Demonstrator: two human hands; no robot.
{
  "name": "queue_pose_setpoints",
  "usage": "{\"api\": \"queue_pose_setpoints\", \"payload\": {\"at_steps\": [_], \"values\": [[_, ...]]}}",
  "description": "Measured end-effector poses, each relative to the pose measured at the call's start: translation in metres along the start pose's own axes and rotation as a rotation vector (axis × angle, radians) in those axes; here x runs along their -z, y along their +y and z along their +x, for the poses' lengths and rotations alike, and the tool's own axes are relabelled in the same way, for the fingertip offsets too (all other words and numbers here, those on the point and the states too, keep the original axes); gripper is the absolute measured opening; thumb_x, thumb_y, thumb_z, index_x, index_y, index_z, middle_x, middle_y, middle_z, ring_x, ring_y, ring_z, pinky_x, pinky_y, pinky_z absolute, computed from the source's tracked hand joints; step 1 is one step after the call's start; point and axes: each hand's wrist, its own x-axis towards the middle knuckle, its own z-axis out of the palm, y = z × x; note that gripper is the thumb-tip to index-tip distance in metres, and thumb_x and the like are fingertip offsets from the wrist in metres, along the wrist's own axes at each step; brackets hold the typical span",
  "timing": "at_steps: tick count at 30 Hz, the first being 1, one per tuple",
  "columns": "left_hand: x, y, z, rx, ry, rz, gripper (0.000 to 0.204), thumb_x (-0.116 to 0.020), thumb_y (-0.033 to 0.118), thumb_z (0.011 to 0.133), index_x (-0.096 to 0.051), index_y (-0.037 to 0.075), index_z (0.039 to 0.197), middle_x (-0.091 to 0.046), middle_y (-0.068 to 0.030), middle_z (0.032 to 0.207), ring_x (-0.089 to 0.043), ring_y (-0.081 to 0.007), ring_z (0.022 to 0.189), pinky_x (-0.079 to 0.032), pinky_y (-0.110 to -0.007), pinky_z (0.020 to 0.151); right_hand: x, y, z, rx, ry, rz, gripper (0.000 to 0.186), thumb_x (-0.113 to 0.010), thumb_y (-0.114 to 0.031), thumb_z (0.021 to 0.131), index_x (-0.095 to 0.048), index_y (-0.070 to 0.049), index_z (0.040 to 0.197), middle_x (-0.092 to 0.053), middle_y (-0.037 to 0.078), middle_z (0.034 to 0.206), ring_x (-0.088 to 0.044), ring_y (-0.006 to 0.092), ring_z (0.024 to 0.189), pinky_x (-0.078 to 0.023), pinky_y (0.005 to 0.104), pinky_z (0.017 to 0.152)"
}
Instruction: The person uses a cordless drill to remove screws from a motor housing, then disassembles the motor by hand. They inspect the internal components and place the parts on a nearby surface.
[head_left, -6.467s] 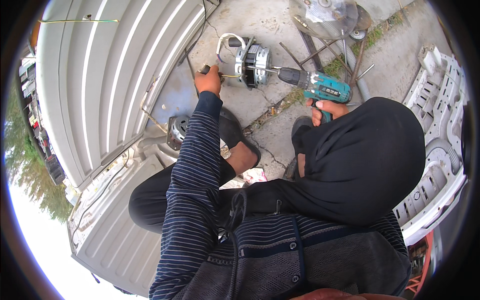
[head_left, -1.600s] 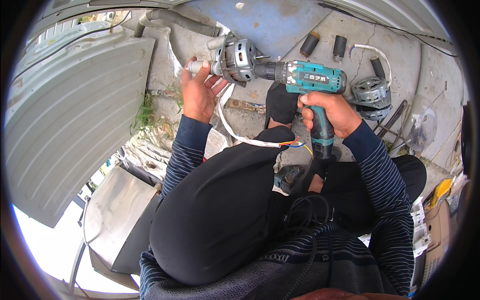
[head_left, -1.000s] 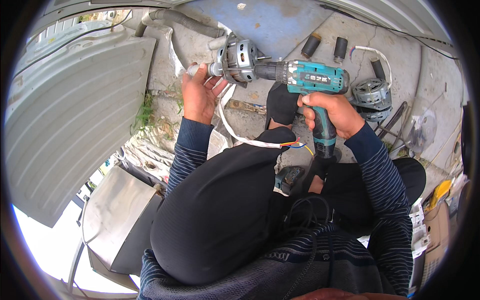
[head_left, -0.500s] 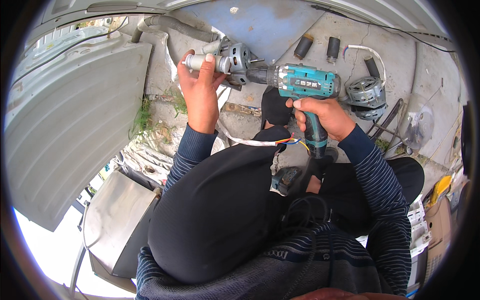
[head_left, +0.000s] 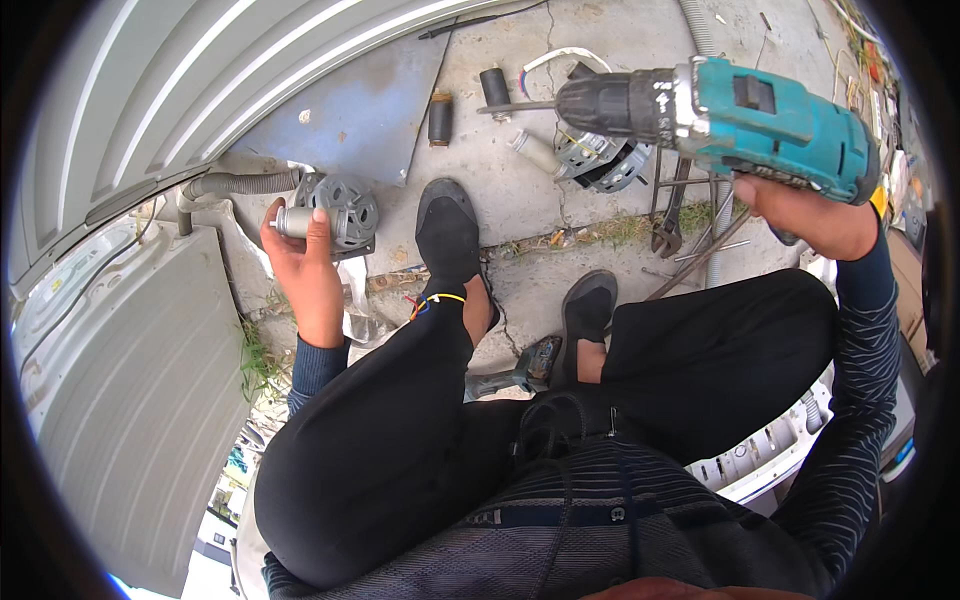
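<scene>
In my left hand (head_left: pixel 307 275), the fingers and thumb are closed round a small white cylinder (head_left: pixel 297 222) with a ridged end. A round silver electric motor (head_left: pixel 357 212) sits right beside it; I cannot tell whether the two are joined. My right hand (head_left: pixel 815 218) grips a teal and black cordless drill (head_left: pixel 780 120), held up at the right. Its long bit (head_left: pixel 515 106) points left, well apart from the left hand. Below the drill's chuck lies a second silver motor (head_left: pixel 610 165) with a white cylinder (head_left: pixel 537 152) by its side.
Two dark cylinders (head_left: pixel 440 118) stand near a blue-grey sheet (head_left: pixel 335 120). A wrench (head_left: pixel 670 232) and metal rods lie right of my feet. Another power tool (head_left: pixel 537 366) rests between my legs. A grey corrugated hose (head_left: pixel 235 185) and white metal panels (head_left: pixel 120 400) border the left.
The drill has gone up and to the right, away from the motor by my left hand. My left hand keeps the white cylinder. The view has shifted.
</scene>
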Motion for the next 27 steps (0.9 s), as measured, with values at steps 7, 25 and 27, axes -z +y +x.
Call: {"api": "queue_pose_setpoints", "payload": {"at_steps": [7, 25, 27], "values": [[-0.061, 0.137, 0.013, -0.053, -0.486, 0.270, 0.057, -0.071, 0.012, 0.101, -0.041, -0.002, 0.148, -0.065, -0.0103, 0.110, -0.064, -0.0142, 0.097, -0.055, -0.029, 0.085, 0.054, 0.099, -0.090, 0.001, 0.254, 0.608, 0.038, -0.069, -0.015, 0.093, -0.065, 0.010, 0.121, -0.062, 0.005, 0.069, -0.058, 0.0150, 0.061, -0.049, 0.0302, 0.064], [-0.352, 0.153, -0.085, 0.263, -0.294, -0.150, 0.041, -0.070, 0.028, 0.101, -0.043, 0.003, 0.120, -0.069, -0.0161, 0.105, -0.073, -0.0274, 0.088, -0.056, -0.038, 0.071, -0.095, 0.211, -0.157, -0.307, 0.407, 1.165, 0.035, -0.067, -0.011, 0.093, -0.065, 0.003, 0.125, -0.068, 0.008, 0.089, -0.061, 0.0160, 0.068, -0.050, 0.0316, 0.065], [-0.346, 0.151, -0.087, 0.263, -0.312, -0.171, 0.041, -0.070, 0.026, 0.100, -0.042, 0.003, 0.120, -0.068, -0.0178, 0.106, -0.074, -0.0297, 0.087, -0.059, -0.039, 0.070, -0.099, 0.206, -0.154, -0.299, 0.422, 1.178, 0.035, -0.067, -0.012, 0.093, -0.065, 0.004, 0.125, -0.067, 0.008, 0.087, -0.061, 0.0159, 0.068, -0.050, 0.0316, 0.065]]}}
